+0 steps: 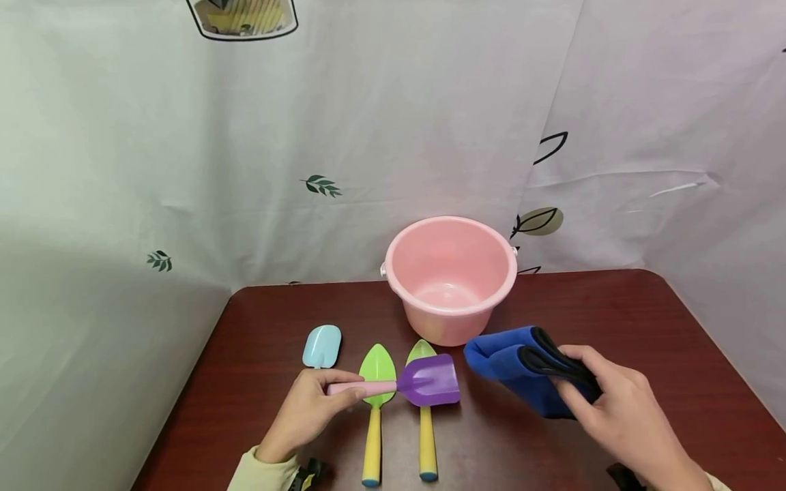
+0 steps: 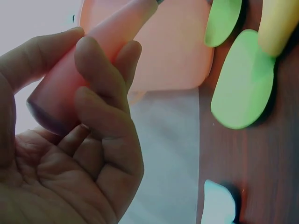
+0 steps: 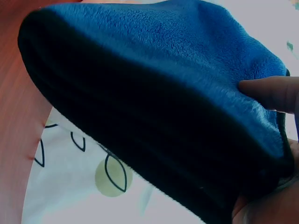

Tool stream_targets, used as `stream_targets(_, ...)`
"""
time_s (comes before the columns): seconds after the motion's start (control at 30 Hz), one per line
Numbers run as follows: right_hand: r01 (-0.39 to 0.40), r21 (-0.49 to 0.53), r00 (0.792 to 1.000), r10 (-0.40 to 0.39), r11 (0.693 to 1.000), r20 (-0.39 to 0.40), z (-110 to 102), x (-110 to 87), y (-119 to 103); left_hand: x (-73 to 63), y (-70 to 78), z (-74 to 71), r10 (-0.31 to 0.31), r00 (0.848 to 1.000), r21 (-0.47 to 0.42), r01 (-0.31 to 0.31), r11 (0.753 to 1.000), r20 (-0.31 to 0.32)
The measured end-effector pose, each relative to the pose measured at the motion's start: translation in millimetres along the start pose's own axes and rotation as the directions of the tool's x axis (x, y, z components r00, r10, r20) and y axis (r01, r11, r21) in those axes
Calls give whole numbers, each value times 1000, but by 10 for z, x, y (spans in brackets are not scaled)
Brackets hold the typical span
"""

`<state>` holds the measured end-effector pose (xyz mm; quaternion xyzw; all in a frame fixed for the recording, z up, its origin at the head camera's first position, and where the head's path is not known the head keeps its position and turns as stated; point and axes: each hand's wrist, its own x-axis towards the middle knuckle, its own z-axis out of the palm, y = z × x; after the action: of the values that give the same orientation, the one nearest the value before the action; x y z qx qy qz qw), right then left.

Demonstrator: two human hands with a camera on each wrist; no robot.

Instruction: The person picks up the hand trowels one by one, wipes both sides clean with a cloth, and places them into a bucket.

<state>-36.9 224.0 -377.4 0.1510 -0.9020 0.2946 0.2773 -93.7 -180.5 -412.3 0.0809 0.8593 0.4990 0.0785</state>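
Note:
In the head view my left hand (image 1: 307, 412) pinches the pink handle of a toy shovel (image 1: 430, 380) with a purple blade. The shovel lies sideways above two trowels, its blade pointing right and hiding part of one. The handle (image 2: 100, 56) sits between thumb and fingertips in the left wrist view. On the right, my right hand (image 1: 632, 409) grips a folded blue cloth (image 1: 510, 368) with black edging, thumb on one side and fingers on the other. Fuzzy blue fabric (image 3: 163, 37) fills much of the right wrist view.
A pink bucket (image 1: 451, 327) stands at the table's back edge. One green trowel (image 1: 372, 443) with a yellow handle lies left of another trowel (image 1: 427, 443). Behind my left hand is a light blue shovel blade (image 1: 322, 346). Pale patterned fabric (image 1: 393, 136) hangs behind the table.

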Motion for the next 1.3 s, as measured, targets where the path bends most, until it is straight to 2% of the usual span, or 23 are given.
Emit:
stream_targets(0.27,91,59,992,-85,994,-94,115,14,-108,20,20,177,7,996,-74,0,997,92)
stream_targets(0.47,178,105,973,-160,978,-167,227,35,-230,15,43,272,27,994,-128,-13,992,108)
stream_targets(0.53,250,106,950,-222,962,-220,271,73,-283,13,54,294,35,994,-108,-23,994,106)
stream_targets(0.63,373,80,890,-332,924,-313,332,142,-354,18,68,336,50,992,-88,-40,995,112)
stream_targets(0.7,427,39,854,-388,903,-347,358,174,-398,24,75,366,60,990,-89,-49,995,126)
stream_targets(0.77,463,-2,829,-433,887,-355,381,189,-431,28,84,395,63,988,-95,-50,994,139)
stream_targets(0.97,540,-28,806,-526,841,-269,497,140,-451,24,110,436,64,984,-131,-43,990,164)
stream_targets(1.03,555,-17,807,-543,832,-232,550,96,-439,25,120,435,63,984,-152,-37,988,169)
stream_targets(1.13,560,-1,815,-551,829,-181,633,17,-420,30,128,434,52,984,-176,-21,984,172)
stream_targets(1.3,527,26,849,-524,850,-63,728,-89,-411,36,135,432,26,985,-213,11,977,171)
